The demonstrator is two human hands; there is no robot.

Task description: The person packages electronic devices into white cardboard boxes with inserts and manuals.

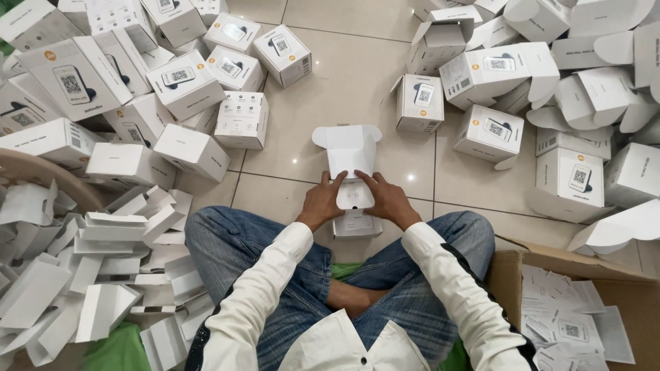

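The person sat cross-legged on the tiled floor (357,75), in blue jeans and white sleeves. Both hands met at the centre: the left hand (320,201) and the right hand (389,199) pressed on an open white box (349,152), its lid flaps standing toward twelve o'clock. Closed white boxes (185,82) lay heaped from nine to eleven o'clock, and more boxes (495,72) from one to three. Folded white inserts (103,268) piled at eight o'clock. A cardboard carton (512,271) of leaflets sat at four o'clock.
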